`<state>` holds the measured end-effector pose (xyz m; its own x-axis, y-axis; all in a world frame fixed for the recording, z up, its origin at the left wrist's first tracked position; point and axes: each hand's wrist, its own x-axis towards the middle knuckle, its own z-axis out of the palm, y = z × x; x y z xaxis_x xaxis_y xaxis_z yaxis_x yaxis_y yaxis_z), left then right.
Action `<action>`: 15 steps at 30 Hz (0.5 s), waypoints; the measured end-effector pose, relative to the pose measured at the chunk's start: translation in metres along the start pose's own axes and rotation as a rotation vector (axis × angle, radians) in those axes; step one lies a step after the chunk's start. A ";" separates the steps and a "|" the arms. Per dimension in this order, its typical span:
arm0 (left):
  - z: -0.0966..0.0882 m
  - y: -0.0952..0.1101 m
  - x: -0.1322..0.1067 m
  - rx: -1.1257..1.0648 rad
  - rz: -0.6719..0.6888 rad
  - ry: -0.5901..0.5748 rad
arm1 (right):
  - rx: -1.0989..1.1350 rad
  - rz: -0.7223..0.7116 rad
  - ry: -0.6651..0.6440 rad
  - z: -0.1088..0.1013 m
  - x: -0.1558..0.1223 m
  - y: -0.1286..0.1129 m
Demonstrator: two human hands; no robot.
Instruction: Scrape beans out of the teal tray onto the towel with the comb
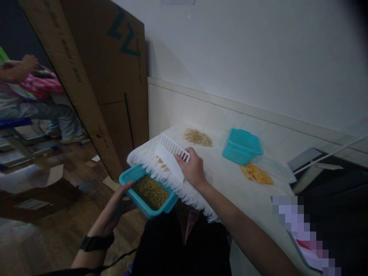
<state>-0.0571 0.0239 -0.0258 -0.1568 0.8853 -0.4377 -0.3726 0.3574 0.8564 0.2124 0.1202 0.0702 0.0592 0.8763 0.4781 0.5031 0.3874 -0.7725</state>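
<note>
My left hand (121,200) grips the near-left rim of a teal plastic container (124,174), holding it below the table's fringed edge. Inside lie many small yellow-green beans (151,193). Closed round the right end of a white plastic scraper (169,153) with a row of slots, my right hand (192,166) holds it tilted over the cloth. A few loose beans (162,163) lie between the scraper and the container. Farther back, a flat pile of pale beans or grains (198,137) rests on the cloth.
A second teal container (241,147) stands to the right, beside a crumpled yellow cloth or bag (255,173) and a clear lid (276,168). The white fringed tablecloth (227,184) covers the table. A tall cardboard box (115,76) borders the left; a seated person (37,92) is beyond it.
</note>
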 end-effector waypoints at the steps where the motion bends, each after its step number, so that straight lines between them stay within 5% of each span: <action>1: -0.001 0.001 0.002 0.005 -0.005 0.013 | 0.006 -0.003 -0.007 0.000 0.000 -0.001; 15: -0.006 0.010 0.013 0.052 -0.002 0.021 | -0.014 -0.072 -0.037 -0.003 -0.001 -0.009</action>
<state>-0.0687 0.0367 -0.0247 -0.1759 0.8782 -0.4447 -0.3252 0.3746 0.8683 0.2102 0.1152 0.0775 -0.0088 0.8565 0.5161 0.5166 0.4458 -0.7310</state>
